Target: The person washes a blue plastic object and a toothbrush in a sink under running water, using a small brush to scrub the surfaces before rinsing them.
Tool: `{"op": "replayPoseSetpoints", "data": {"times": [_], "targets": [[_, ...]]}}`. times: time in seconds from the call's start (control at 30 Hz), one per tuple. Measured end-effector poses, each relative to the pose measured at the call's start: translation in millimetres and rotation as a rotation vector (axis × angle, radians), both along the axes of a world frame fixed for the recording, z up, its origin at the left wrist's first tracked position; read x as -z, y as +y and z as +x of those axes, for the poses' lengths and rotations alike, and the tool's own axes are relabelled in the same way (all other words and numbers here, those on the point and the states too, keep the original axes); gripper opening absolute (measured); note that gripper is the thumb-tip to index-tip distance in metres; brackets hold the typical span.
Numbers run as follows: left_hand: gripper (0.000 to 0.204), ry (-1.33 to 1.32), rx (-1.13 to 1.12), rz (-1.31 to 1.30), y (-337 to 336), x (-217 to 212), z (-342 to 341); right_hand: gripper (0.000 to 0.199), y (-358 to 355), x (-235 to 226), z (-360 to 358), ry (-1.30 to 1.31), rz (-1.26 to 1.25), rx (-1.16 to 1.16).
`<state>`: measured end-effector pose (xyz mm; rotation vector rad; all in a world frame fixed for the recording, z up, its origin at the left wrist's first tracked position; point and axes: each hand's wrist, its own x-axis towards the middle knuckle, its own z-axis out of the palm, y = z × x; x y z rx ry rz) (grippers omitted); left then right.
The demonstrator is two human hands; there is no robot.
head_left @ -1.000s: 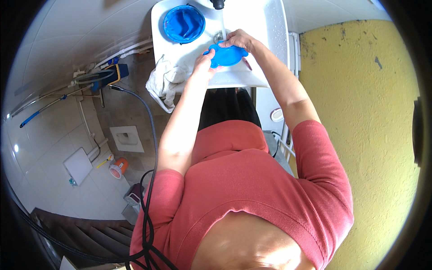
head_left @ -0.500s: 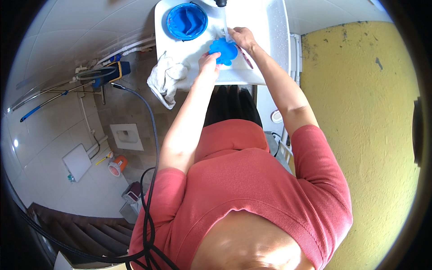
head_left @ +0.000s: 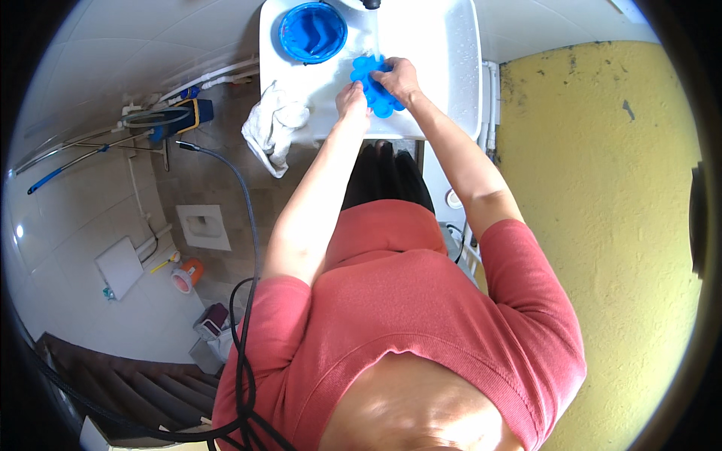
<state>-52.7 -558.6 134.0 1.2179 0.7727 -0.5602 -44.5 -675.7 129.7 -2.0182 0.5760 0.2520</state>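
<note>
You have turned the blue scalloped lid (head_left: 374, 84) in the sink, and your right hand (head_left: 398, 77) now grips its far edge.

Blue scalloped disc (head_left: 374, 85) above sink

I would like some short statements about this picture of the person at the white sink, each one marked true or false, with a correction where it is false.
1. Both hands are on the blue lobed object over the white sink. True: the left hand and the right hand both grip it.
2. The blue bowl lies on the floor. False: it sits in the sink, at the far left.
3. A white cloth hangs over the sink's left front edge. True.
4. The person wears a green shirt. False: the shirt is red.
5. The wall to the person's right is yellow. True.
</note>
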Motion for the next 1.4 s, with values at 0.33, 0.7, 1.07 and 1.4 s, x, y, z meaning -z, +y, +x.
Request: {"op": "replayPoseSetpoints", "data": {"times": [0.33,0.7,1.07,1.4], "targets": [[0.029,0.145,0.052,-0.137,0.7,21.0,11.0,0.047,-14.1,-5.6,-4.2,0.003,-0.256,-0.231],[0.034,0.112,-0.15,0.048,-18.1,42.7,30.7,0.065,-7.8,-32.6,7.0,0.153,-0.298,-0.232],[0.049,-0.109,0.129,0.276,-18.7,16.3,42.0,0.062,-12.5,13.4,36.9,-0.056,0.166,0.172],[0.043,-0.108,0.24,0.447,-37.2,23.8,55.4,0.064,-9.4,-5.5,9.5,-0.125,0.03,0.156]]}}
